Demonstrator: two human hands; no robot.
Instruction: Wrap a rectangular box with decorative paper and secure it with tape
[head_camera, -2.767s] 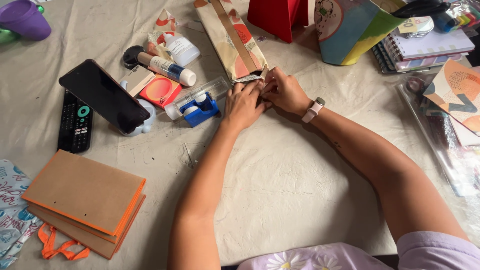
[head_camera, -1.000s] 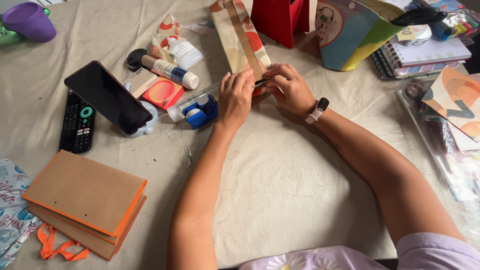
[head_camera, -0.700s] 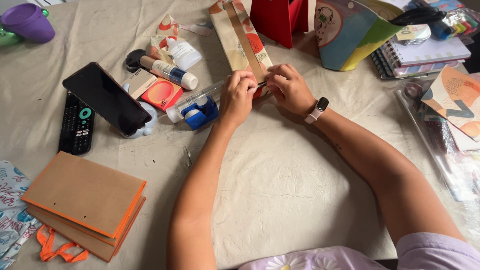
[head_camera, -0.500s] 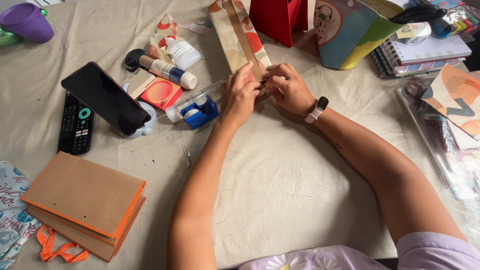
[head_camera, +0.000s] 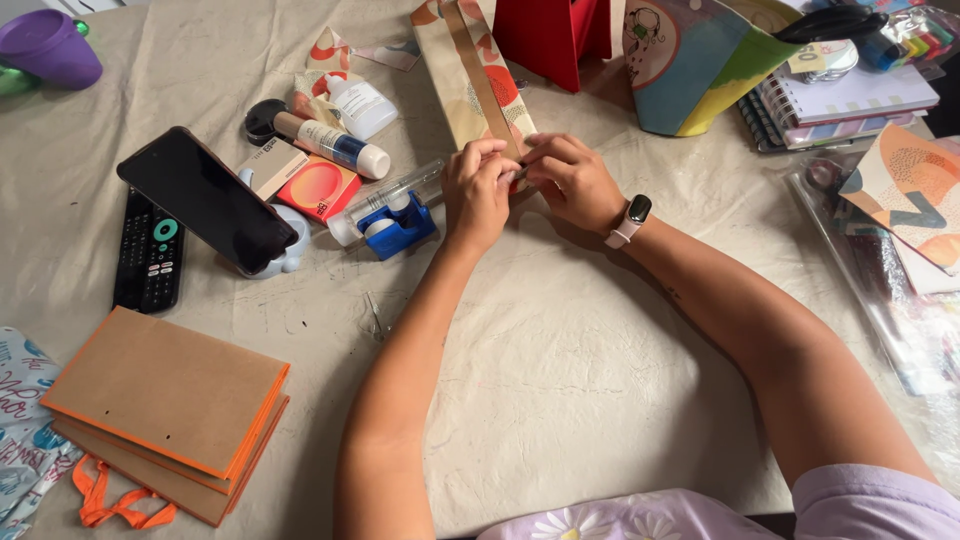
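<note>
A flat folded paper bag (head_camera: 470, 70) with beige and red-orange shapes lies on the cloth, its long side running away from me. My left hand (head_camera: 477, 190) and my right hand (head_camera: 570, 180) meet at its near end, fingers pinched on the bag's bottom fold. A watch with a dark face sits on my right wrist. What lies between the fingertips is hidden. Just left of my left hand stands a blue tape dispenser (head_camera: 398, 222).
A black phone (head_camera: 205, 200) leans on a holder beside a remote (head_camera: 148, 250). Tubes and a red card lie near the dispenser. Brown and orange paper bags (head_camera: 165, 405) lie at the front left. A red bag (head_camera: 550, 35), notebooks (head_camera: 850, 100) and a purple cup (head_camera: 52, 45) stand behind.
Both hands stay at the bag's near end, their fingers working along the fold. The bag has turned a little, its far end swinging leftward.
</note>
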